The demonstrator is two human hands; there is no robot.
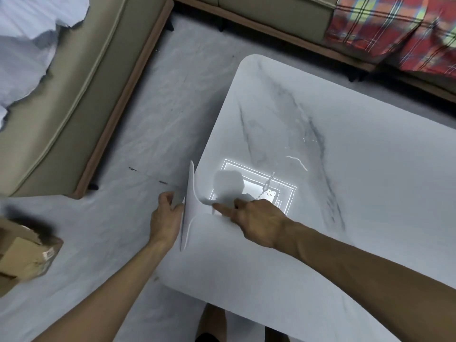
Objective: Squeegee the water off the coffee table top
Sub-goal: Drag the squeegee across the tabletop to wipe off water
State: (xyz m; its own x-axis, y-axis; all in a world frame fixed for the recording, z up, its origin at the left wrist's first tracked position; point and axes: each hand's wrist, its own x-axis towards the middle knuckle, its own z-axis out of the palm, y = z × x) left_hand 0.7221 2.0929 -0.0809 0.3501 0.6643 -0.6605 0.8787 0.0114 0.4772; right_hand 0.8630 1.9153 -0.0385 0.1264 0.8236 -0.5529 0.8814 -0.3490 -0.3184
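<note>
Light: even, cool and fairly bright, from overhead; the whole frame is tinted pale blue-grey.
Glare: square reflection (283,191) of a ceiling lamp on the table (357,193), lower centre.
Shadow: a dark rounded silhouette cuts into the glare's left side; soft shade under the right hand (254,218).
Glints: thin water (297,161) streaks shine right of centre.
Contrast: white squeegee (188,206) barely separates from the tabletop.
Blur: box (27,257) at lower left and cloth (385,28) at upper right are smeared.
Distortion: sofa (61,107) edges bow at upper left.
</note>
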